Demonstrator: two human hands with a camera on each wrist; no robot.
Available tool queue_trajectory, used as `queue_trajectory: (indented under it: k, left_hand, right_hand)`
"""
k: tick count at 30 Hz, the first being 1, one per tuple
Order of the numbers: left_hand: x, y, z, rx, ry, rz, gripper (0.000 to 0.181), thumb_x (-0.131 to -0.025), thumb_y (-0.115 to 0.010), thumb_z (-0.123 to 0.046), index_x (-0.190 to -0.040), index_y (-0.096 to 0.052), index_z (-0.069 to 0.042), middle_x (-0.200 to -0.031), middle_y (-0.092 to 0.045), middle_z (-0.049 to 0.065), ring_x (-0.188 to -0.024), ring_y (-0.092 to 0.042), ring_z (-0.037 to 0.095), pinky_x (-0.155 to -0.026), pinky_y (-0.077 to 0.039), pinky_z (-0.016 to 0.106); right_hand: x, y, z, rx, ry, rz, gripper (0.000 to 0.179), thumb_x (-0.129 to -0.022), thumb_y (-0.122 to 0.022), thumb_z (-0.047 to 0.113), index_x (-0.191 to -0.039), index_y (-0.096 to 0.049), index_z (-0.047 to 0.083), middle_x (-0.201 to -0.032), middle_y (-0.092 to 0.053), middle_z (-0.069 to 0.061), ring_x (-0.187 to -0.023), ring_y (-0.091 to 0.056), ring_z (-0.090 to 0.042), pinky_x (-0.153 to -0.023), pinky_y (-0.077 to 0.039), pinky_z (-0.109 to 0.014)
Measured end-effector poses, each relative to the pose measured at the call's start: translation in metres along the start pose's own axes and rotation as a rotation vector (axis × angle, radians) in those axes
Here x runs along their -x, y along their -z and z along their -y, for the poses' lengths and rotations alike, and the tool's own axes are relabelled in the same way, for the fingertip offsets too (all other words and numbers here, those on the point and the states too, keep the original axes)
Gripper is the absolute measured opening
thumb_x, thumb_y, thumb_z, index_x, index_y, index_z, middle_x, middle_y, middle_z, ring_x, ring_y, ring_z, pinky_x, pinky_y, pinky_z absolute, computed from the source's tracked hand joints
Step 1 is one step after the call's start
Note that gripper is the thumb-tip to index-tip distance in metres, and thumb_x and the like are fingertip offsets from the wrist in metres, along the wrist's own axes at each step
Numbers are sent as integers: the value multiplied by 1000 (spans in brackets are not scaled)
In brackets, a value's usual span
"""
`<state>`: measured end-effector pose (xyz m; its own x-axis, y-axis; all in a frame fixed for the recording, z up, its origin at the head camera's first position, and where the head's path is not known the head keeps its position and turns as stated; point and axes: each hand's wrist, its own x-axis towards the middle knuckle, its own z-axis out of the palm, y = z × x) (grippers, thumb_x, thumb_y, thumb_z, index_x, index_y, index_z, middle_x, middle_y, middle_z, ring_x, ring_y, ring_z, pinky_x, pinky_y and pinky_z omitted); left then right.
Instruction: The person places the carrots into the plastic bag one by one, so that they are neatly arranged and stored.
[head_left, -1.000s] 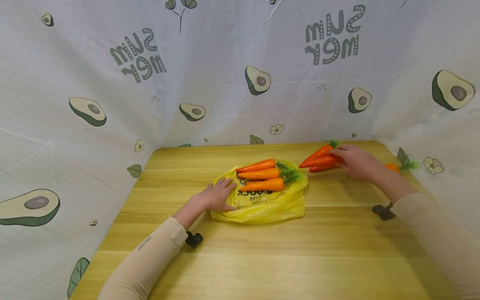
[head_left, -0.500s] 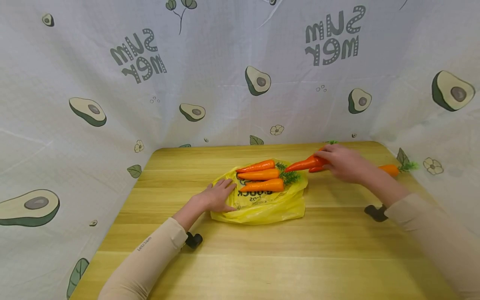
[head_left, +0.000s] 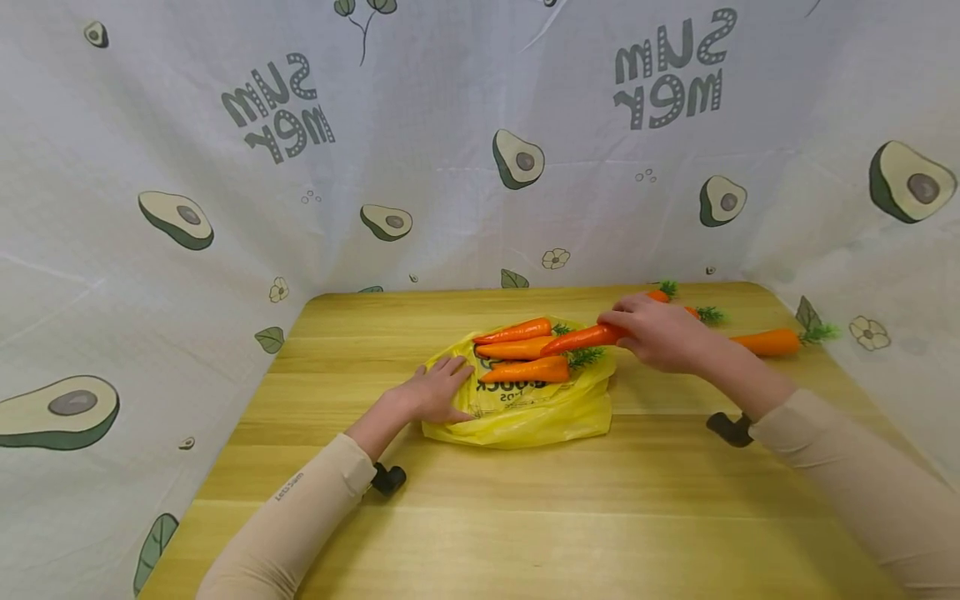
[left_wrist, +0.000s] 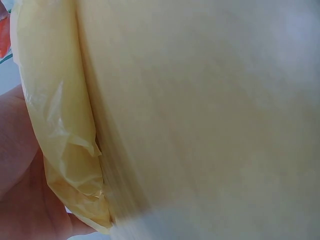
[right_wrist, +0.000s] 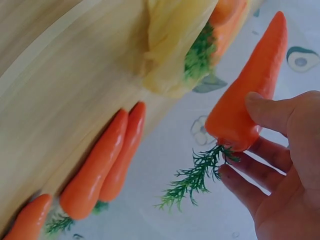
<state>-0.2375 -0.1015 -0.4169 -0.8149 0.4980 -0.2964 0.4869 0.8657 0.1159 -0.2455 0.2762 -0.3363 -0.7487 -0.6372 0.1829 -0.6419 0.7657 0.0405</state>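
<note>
My left hand (head_left: 438,392) rests on the left end of a yellow plastic bag (head_left: 551,429), its fingers spread. In the left wrist view, the bag's crumpled edge (left_wrist: 55,110) hides part of this hand. My right hand (head_left: 660,333) holds an orange carrot (head_left: 585,337) over the right part of the bag, tip pointing left. The right wrist view shows my thumb and fingers around the thick end of that carrot (right_wrist: 245,95), with its green leaves hanging below. On the bag lie an upper carrot (head_left: 513,331), a middle carrot (head_left: 506,348) and a lower carrot (head_left: 525,370).
Two more carrots (right_wrist: 95,170) lie on the table behind my right hand. Another carrot (head_left: 768,342) lies near the table's right edge, leaves outward. The wooden table (head_left: 525,517) meets a white avocado-print cloth (head_left: 450,167) at the back and sides.
My right hand has moved left with the carrot it holds, from beside the other carrots on the right to over the bag. The left hand has stayed in place.
</note>
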Motion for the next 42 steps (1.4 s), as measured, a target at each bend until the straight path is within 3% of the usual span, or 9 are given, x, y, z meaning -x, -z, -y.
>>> queue_trajectory:
  k: [10,19,25,31,37,42]
  left_hand:
    - [-3,0,1,-7,-2,7,91,-93,-63,-59,-162,-22,-17,-169,-14,8,-157,-11,33,-119,-20,65]
    - [-2,1,-1,4,3,17,90,-93,-64,-58,-162,-23,-16,-169,-14,9,-157,-11,33,-119,-20,65]
    - [-2,1,0,-14,5,15,91,-94,-62,-59,-163,-22,-17,-169,-14,8,-156,-11,33,-119,-20,65]
    - [-3,3,1,-15,5,25,92,-93,-62,-60,-163,-19,-17,-170,-12,8,-157,-11,32,-119,-20,65]
    - [-1,5,0,-12,1,26,92,-93,-62,-60,-163,-20,-17,-170,-12,9,-156,-12,33,-119,-20,65]
    - [-1,5,0,-9,-1,27,91,-94,-62,-59,-163,-21,-16,-170,-13,10,-156,-12,34,-119,-20,66]
  right_hand:
    - [-14,-8,23,-5,45,24,32,-90,-75,11,-122,-71,12,-107,-64,-9,-88,-60,-23,-70,-57,-39]
    - [-23,-14,42,-18,49,84,32,-89,-76,13,-121,-72,13,-104,-63,-6,-90,-59,-21,-68,-55,-36]
    - [-32,-13,55,-37,52,127,34,-90,-76,17,-124,-70,14,-112,-64,-8,-100,-60,-25,-73,-57,-39]
    - [-40,-17,65,-40,98,123,27,-90,-75,17,-116,-72,14,-104,-65,-6,-92,-59,-23,-73,-55,-40]
    - [-45,-27,71,-27,108,167,34,-90,-76,23,-122,-71,12,-115,-66,-11,-100,-62,-28,-81,-57,-46]
    - [-47,-34,75,-28,118,185,34,-89,-77,25,-120,-71,12,-107,-63,-9,-90,-59,-23,-76,-56,-43]
